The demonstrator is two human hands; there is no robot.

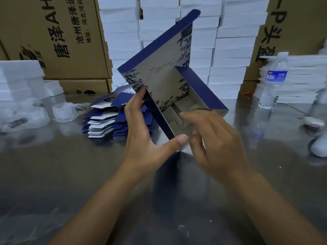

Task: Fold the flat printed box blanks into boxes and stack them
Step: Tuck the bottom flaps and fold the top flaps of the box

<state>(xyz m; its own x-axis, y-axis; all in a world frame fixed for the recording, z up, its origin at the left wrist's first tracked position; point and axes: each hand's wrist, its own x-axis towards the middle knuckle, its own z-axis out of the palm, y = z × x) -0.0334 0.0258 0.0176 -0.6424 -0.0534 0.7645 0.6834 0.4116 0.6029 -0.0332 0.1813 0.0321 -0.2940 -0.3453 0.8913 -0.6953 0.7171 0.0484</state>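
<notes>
A half-folded box [162, 68], beige with dark blue leaf print and navy edges, is held tilted above the grey table [70, 174]. My left hand [143, 131] grips its lower left side, thumb on the bottom corner and fingers up the navy wall. My right hand [210, 138] touches the lower right part, fingers at the inner flaps near the bottom opening. A navy side panel juts out to the right. A pile of flat box blanks [113, 119], navy and white, lies on the table behind my left hand.
White foam trays [177, 32] are stacked high at the back, with more at the left [21, 78] and right [297, 80]. Brown cartons [53, 32] stand behind. A water bottle [273, 80] stands right. Crumpled clear plastic [23, 112] lies left.
</notes>
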